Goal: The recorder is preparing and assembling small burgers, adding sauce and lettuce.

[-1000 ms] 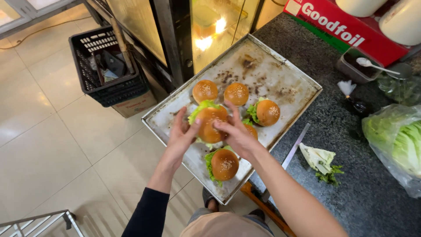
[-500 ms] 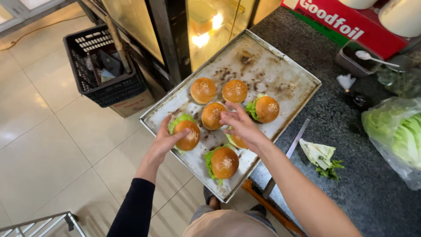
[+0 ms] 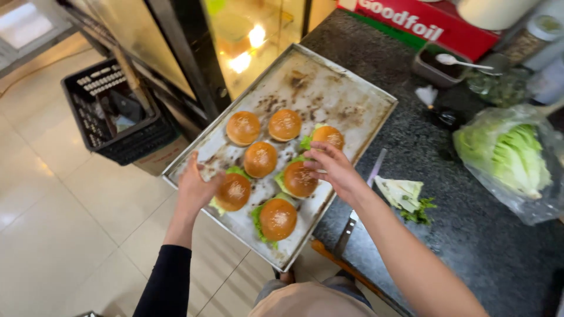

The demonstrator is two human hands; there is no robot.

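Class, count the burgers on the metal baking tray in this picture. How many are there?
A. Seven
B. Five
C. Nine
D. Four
A: seven burgers sit on the tray, two at the back left, and the left hand and right hand each touch one.
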